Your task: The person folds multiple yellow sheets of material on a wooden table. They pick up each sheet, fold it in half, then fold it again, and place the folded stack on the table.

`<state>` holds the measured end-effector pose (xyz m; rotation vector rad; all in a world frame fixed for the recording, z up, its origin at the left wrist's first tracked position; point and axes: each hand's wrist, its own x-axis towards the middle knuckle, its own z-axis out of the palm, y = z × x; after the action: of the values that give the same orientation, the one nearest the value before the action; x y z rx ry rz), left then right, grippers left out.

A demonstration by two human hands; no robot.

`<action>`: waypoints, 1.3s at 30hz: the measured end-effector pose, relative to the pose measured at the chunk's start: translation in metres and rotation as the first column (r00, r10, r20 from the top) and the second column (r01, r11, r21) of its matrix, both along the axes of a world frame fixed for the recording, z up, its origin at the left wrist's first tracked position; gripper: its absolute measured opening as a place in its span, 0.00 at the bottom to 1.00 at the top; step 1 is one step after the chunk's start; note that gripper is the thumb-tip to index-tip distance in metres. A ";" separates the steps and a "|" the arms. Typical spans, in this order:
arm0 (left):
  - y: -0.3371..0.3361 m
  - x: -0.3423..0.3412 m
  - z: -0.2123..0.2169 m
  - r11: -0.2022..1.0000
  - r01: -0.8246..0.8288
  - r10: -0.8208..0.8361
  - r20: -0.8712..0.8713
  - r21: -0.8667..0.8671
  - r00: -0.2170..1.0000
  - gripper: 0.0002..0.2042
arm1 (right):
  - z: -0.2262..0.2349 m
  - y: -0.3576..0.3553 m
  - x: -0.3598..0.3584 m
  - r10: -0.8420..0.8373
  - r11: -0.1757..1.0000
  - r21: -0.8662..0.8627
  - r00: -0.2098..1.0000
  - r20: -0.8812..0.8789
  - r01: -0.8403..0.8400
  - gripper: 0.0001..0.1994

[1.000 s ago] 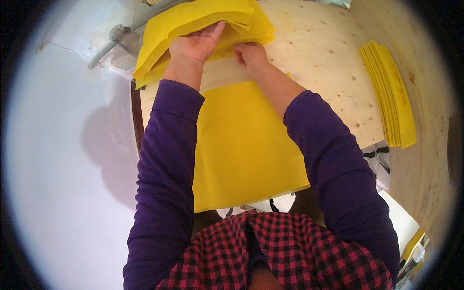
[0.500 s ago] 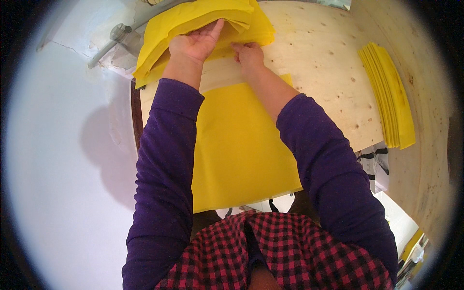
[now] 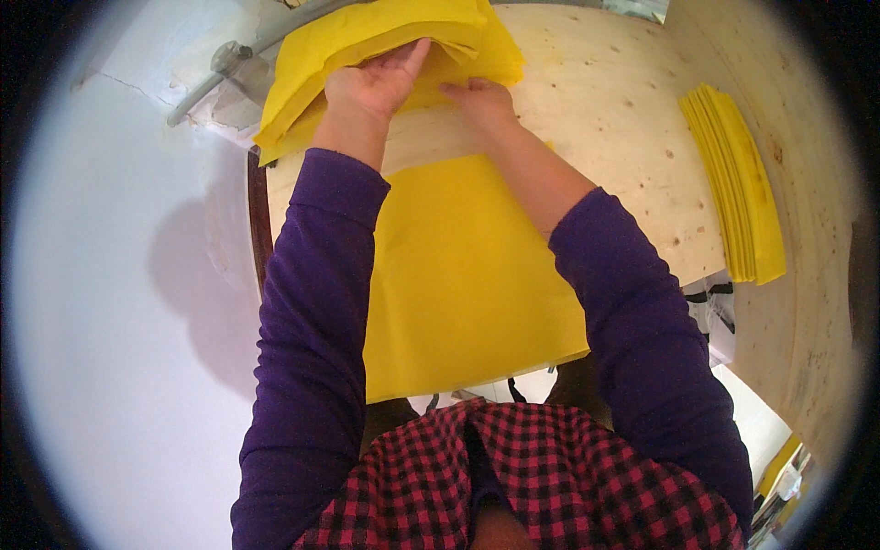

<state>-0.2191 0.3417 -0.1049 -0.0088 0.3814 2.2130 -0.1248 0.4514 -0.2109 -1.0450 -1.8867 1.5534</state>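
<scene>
At the far left of the wooden board lies a thick pile of folded yellow fabric [image 3: 385,26], its upper layers raised into an arch. My left hand [image 3: 376,87] is palm up beneath these layers and holds them up. Its thumb sticks out, while the other fingers are partly hidden under the cloth. Just to the right, my right hand [image 3: 486,104] has its fingers drawn together at the near edge of the pile's lower layers, seemingly pinching a sheet. A flat yellow fabric sheet [image 3: 458,266] lies between my forearms, reaching the board's front edge.
The pale plywood board [image 3: 605,128] has an upright wooden panel [image 3: 807,174] on its right. Against that panel leans a row of folded yellow pieces [image 3: 731,183]. A white wall [image 3: 119,275] runs along the left, with a pipe [image 3: 197,101] near the pile.
My right hand has shifted slightly right, its forearm swinging outward. The flat sheet's near right corner shows a little farther right. My left hand still holds up the layers.
</scene>
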 end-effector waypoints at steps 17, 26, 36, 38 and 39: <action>-0.016 0.040 -0.030 0.996 -0.025 0.038 0.167 -0.082 0.985 0.26 | 0.018 -0.012 0.022 -0.118 0.715 -0.654 0.878 -0.464 -0.249 0.08; 0.014 0.027 -0.026 0.828 -0.179 0.090 -0.188 -0.532 0.978 0.16 | 0.018 -0.012 0.021 -0.185 0.692 -0.679 0.850 -0.494 -0.244 0.06; -0.010 0.035 -0.016 0.854 -0.211 0.181 -0.108 -0.476 0.978 0.15 | 0.013 -0.002 0.018 -0.141 0.695 -0.678 0.879 -0.455 -0.240 0.08; -0.013 0.040 -0.023 0.867 -0.189 0.201 -0.024 -0.461 0.979 0.14 | 0.014 -0.003 0.019 -0.132 0.700 -0.659 0.857 -0.499 -0.276 0.09; -0.013 0.040 -0.025 0.882 -0.184 0.190 -0.029 -0.435 0.981 0.14 | 0.014 -0.004 0.020 -0.135 0.698 -0.658 0.852 -0.507 -0.281 0.09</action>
<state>-0.1789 0.3284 -0.1295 -0.3167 0.8963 2.2674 -0.1047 0.4470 -0.1967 -0.6825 -0.9366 2.4238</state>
